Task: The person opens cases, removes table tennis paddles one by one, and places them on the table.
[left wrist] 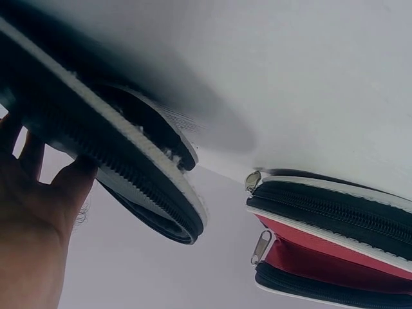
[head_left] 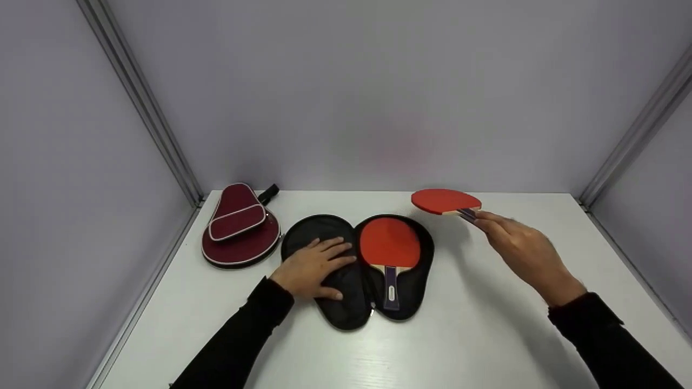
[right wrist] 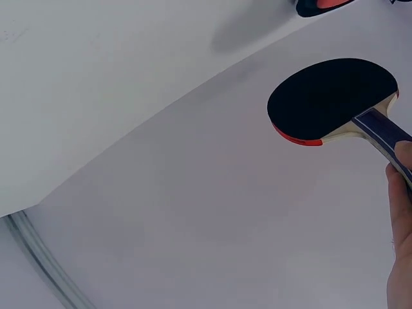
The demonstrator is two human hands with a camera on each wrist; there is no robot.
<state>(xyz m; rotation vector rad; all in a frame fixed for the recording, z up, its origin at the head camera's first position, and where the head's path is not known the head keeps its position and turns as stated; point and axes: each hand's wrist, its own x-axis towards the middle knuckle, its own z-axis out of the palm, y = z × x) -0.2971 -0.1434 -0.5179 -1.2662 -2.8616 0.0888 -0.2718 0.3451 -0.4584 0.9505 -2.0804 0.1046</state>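
Observation:
An unfolded black paddle case (head_left: 346, 319) lies on the white table, its two halves side by side. My left hand (head_left: 316, 267) rests on the left half with its fingers spread; the left wrist view shows fingers (left wrist: 74, 183) against the zippered edge of the case. In the right half lies a table tennis paddle, red rubber (head_left: 389, 243) up and dark handle toward me. With my right hand (head_left: 521, 251) I grip a second table tennis paddle (head_left: 444, 201) by its handle, raised above the table. Its underside rubber (right wrist: 331, 100) is black in the right wrist view.
At the back left, a dark red paddle case (head_left: 243, 251) with white piping carries its other half (head_left: 236, 216) tilted up on it; a black strap (head_left: 268, 193) sticks out behind. Grey walls (head_left: 378, 97) enclose the table (head_left: 476, 335) at the back and sides.

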